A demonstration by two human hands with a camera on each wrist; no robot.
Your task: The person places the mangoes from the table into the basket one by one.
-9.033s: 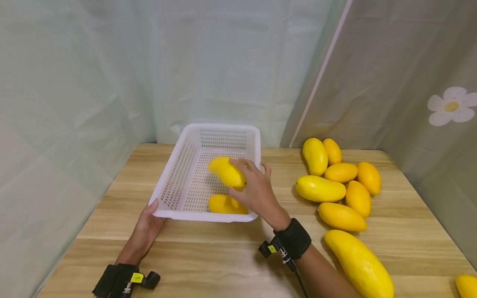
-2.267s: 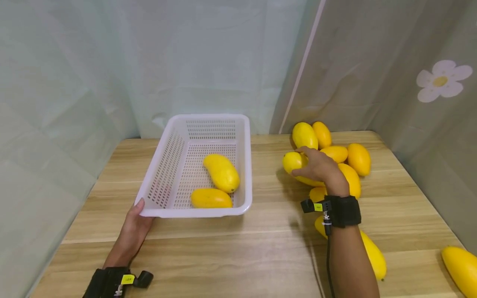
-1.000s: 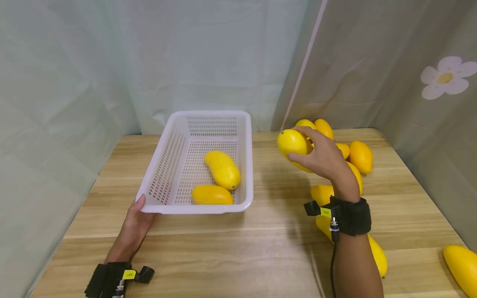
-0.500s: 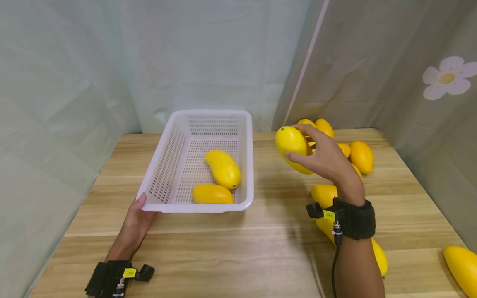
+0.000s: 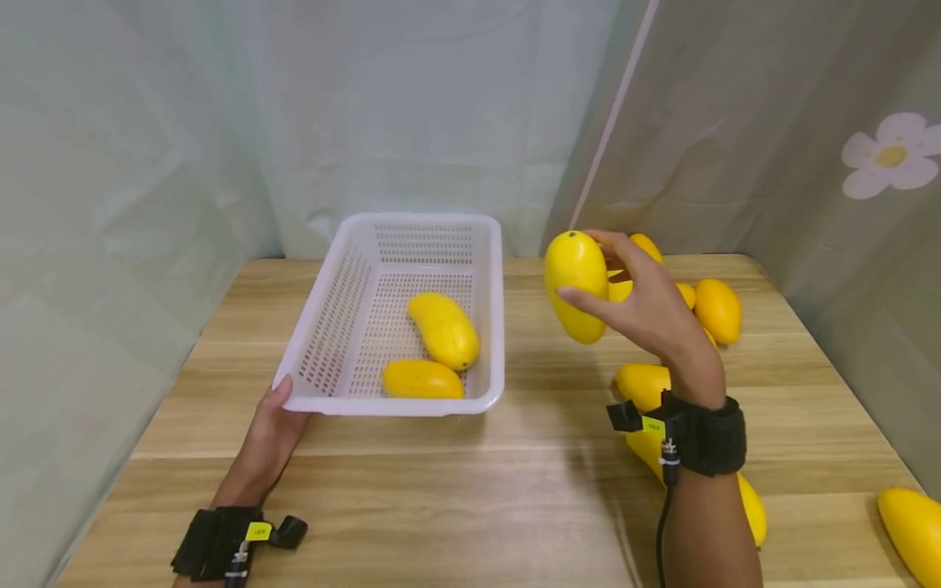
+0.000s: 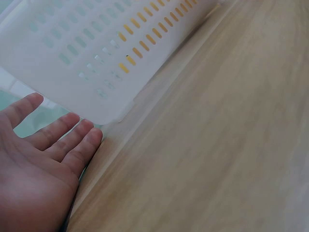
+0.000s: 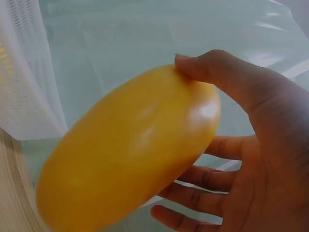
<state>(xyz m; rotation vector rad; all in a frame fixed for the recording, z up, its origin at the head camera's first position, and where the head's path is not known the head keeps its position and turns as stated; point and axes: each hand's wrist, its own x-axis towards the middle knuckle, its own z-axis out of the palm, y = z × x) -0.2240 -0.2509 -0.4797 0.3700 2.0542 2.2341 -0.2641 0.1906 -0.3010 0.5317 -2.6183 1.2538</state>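
Observation:
My right hand (image 5: 647,302) grips a yellow mango (image 5: 577,286) between thumb and fingers, held up to the right of the basket and above the table. In the right wrist view the mango (image 7: 130,150) fills the middle, with the thumb over its top end. A white plastic basket (image 5: 494,327) with slotted walls holds two mangoes: one (image 5: 444,331) lies slanted, the other (image 5: 422,380) sideways at the near wall. My left hand (image 5: 268,433) is at the basket's near left corner, thumb at the rim. Its fingers (image 6: 82,145) extend straight against the corner in the left wrist view.
Several more mangoes, such as one at the far right (image 5: 718,310), lie on the wooden table (image 5: 441,498), some partly hidden behind my right arm. Another mango (image 5: 912,531) lies at the right edge. Curtains (image 5: 412,106) enclose the table's back and sides.
Since 9 seconds ago a mango was set down in the basket. My right hand then took another from the pile, lifted it and turned it more upright. The left hand has stayed at the corner.

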